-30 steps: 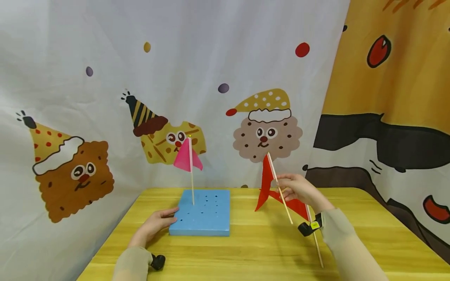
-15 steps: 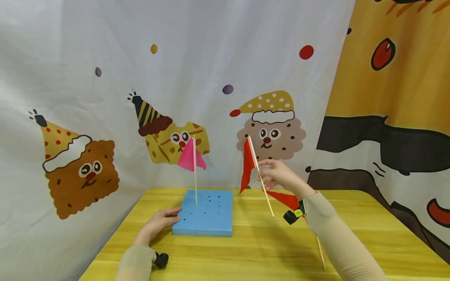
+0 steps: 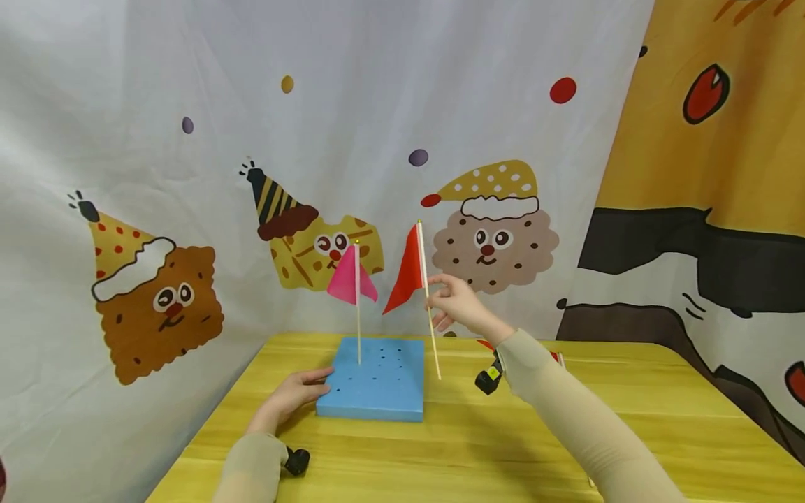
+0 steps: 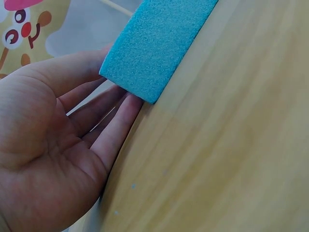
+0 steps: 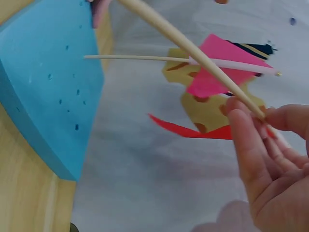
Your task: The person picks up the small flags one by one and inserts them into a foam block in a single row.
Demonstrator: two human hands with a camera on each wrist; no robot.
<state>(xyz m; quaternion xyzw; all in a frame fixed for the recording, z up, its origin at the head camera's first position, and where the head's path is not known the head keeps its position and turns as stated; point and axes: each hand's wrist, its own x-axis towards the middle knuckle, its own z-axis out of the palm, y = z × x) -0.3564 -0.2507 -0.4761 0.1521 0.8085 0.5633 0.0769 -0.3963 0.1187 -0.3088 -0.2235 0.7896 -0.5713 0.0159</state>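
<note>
My left hand touches the left edge of a blue foam block with its fingers fairly straight. In the left wrist view, the fingertips rest along the block's side. A pink flag stands upright, its stick in one of the block's small holes. My right hand pinches the wooden stick of a red flag between thumb and fingers. That stick slants slightly, its lower end beside the block's right edge. In the right wrist view, the stick crosses in front of the pink flag.
Another red flag lies on the wooden table, mostly hidden by the right forearm. Behind the table hangs a white cloth printed with cartoon biscuits. Each wrist carries a small black camera.
My right hand has carried the red flag left and up toward the block, and its stick has turned closer to upright. The left hand stays at the block's edge.
</note>
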